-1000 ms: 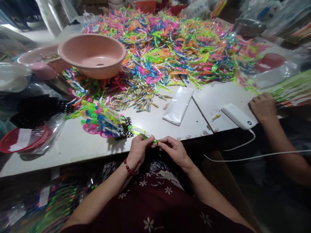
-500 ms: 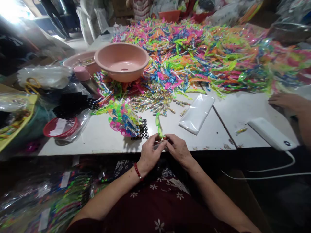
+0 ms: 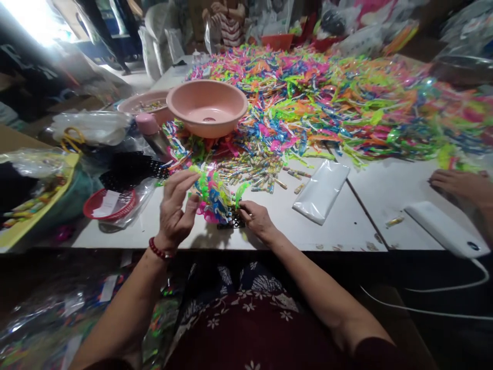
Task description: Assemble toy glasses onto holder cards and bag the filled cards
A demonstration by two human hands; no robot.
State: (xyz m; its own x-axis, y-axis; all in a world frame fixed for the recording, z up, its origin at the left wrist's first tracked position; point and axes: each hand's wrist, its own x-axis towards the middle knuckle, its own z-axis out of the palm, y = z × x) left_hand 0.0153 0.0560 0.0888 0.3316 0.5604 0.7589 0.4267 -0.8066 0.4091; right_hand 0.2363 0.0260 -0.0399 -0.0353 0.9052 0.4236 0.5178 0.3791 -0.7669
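My right hand (image 3: pixel 257 220) pinches the lower end of a bright green plastic piece (image 3: pixel 241 192) at the right end of a black perforated rack (image 3: pixel 238 221). A bunch of similar coloured plastic pieces (image 3: pixel 213 195), pink, blue, green and yellow, stands upright in the rack. To the left of the bunch is my left hand (image 3: pixel 177 210), raised with its fingers apart and nothing seen in it. Whether its fingertips touch the nearest pieces, I cannot tell. The lowest part of the green piece is hidden by my right fingers.
Small patterned tubes (image 3: pixel 254 167) lie behind the rack. A pink basin (image 3: pixel 208 128), a flask (image 3: pixel 150 133) and a red basket (image 3: pixel 127 211) stand leftward. A plastic packet (image 3: pixel 321 192) and a power bank (image 3: pixel 442 226) lie rightward, near another person's hand (image 3: pixel 454 182). A large colourful heap (image 3: pixel 327 92) covers the back.
My hands have parted. The right one has carried the green piece left to the rack; the left one has let go and moved to the bunch's left side. The view has shifted slightly.
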